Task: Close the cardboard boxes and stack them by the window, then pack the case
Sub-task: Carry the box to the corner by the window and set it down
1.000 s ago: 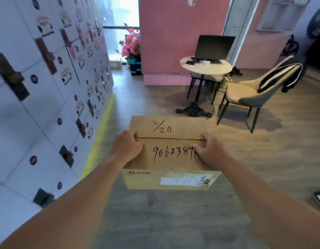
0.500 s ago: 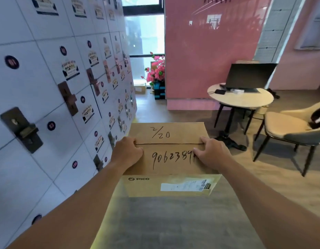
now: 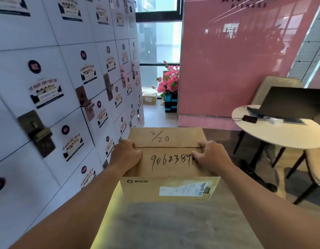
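I carry a closed brown cardboard box (image 3: 169, 177) in front of me, well above the floor; handwritten numbers mark its top flaps and a white label its near side. My left hand (image 3: 126, 154) grips the box's left top edge and my right hand (image 3: 212, 156) grips the right one, thumbs lying on the flaps. Far ahead, a second cardboard box (image 3: 149, 98) sits on the floor under the window (image 3: 158, 42).
White lockers (image 3: 65, 87) line the left side of the passage. A pink wall (image 3: 227, 60) stands on the right, with pink flowers (image 3: 169, 83) on dark crates at its corner. To the right are a round table (image 3: 281, 132) with a laptop and chairs.
I have walked forward with the box in both hands. The lockers, window and far box are nearer, and the view has tilted up. My grip is the same.
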`<action>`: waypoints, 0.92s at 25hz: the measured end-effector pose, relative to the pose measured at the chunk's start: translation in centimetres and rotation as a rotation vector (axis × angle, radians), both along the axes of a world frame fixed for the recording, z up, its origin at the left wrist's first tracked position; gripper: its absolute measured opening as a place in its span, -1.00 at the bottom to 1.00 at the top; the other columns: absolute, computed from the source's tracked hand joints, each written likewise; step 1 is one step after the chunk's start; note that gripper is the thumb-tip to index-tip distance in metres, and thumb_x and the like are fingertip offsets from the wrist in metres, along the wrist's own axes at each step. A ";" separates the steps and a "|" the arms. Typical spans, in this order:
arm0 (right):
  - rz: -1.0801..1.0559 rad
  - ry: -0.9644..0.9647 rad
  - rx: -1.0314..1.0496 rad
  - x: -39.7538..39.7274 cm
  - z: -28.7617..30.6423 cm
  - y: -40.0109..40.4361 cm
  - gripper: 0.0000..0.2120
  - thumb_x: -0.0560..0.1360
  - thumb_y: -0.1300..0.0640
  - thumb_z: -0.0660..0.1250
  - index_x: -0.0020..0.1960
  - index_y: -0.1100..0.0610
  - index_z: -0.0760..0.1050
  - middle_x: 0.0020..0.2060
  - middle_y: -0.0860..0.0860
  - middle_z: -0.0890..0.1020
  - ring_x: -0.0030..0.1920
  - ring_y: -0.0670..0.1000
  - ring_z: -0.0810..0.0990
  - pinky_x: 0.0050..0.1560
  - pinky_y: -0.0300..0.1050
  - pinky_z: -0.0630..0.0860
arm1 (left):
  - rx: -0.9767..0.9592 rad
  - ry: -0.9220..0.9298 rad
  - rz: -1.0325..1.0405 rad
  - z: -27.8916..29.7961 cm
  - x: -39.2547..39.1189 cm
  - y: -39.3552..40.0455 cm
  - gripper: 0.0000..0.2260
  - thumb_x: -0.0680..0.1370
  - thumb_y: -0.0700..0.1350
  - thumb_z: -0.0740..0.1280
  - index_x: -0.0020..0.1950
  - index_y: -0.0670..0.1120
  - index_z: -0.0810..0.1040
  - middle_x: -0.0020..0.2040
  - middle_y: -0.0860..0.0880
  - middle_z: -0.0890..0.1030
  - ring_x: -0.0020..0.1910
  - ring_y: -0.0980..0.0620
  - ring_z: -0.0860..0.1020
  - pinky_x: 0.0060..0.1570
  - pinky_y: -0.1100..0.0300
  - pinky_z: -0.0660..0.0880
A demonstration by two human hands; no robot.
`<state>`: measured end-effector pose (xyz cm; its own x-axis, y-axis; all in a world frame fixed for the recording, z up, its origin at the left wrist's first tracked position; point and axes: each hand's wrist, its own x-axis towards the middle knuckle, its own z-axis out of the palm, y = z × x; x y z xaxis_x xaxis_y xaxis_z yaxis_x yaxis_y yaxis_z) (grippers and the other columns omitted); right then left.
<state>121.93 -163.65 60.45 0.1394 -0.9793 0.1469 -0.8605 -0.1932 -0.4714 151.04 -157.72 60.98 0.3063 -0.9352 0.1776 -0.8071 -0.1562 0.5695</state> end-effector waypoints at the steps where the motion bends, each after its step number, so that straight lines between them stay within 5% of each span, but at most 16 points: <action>1: 0.001 0.004 0.004 1.2 -0.1 -3.7 -0.51 0.46 -0.16 0.39 0.31 0.07 0.57 -0.11 0.02 0.71 -0.14 0.07 0.63 -0.10 -0.07 0.56 | -0.004 0.010 0.003 -0.3 1.1 -3.6 -0.93 0.50 -0.07 0.40 -0.14 -0.04 0.60 -0.25 0.03 0.62 -0.26 0.09 0.58 -0.37 0.28 0.34; 19: 0.064 -0.019 0.050 11.6 -1.3 -67.7 -0.51 0.48 -0.17 0.41 0.26 0.13 0.55 0.01 0.04 0.68 -0.16 0.02 0.55 -0.18 -0.11 0.46 | 0.039 -0.018 0.045 -0.8 11.2 -67.2 -0.94 0.48 -0.05 0.38 -0.16 -0.02 0.60 -0.23 0.04 0.61 -0.26 0.11 0.54 -0.37 0.23 0.35; 23: 0.080 0.003 0.059 13.4 -0.5 -80.5 -0.46 0.47 -0.19 0.39 0.33 0.10 0.53 0.11 0.07 0.68 0.05 0.12 0.63 -0.09 -0.08 0.49 | 0.059 0.017 0.064 0.3 13.0 -79.1 -0.94 0.46 -0.06 0.39 -0.14 -0.03 0.63 -0.23 0.04 0.64 -0.23 0.06 0.59 -0.28 0.20 0.50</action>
